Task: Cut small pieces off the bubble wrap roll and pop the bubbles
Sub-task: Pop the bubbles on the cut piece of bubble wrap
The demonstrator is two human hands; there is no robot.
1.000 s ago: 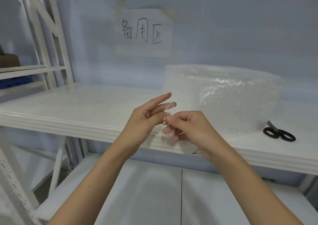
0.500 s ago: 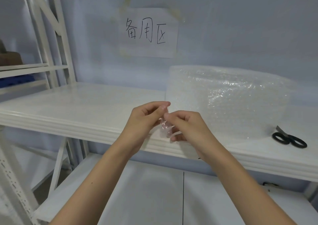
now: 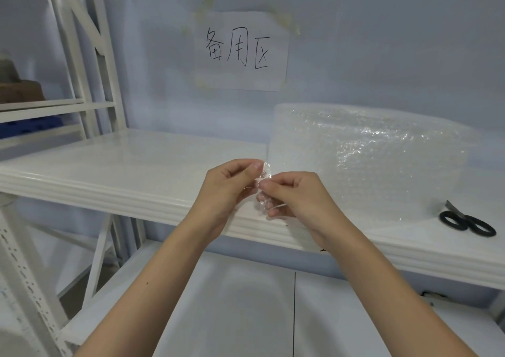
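We pinch a small bubble wrap piece (image 3: 263,190) between left hand (image 3: 226,190) and right hand (image 3: 299,198), its long axis upright, near the bubble wrap roll (image 3: 366,162) lying left-right on the shelf (image 3: 123,171).

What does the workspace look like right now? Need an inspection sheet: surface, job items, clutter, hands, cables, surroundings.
Surface: white shelf, glossy, bare at its left part.
Job's things: bubble wrap roll lying on the shelf at right; small bubble wrap piece held in front of the shelf edge; black-handled scissors lying on the shelf right of the roll.
Clutter: nothing seen.
Hands: left hand and right hand both pinch the small piece.
Cables: nothing seen.
Surroundings: handwritten paper sign taped to the wall; white rack frame at left; lower shelf below.
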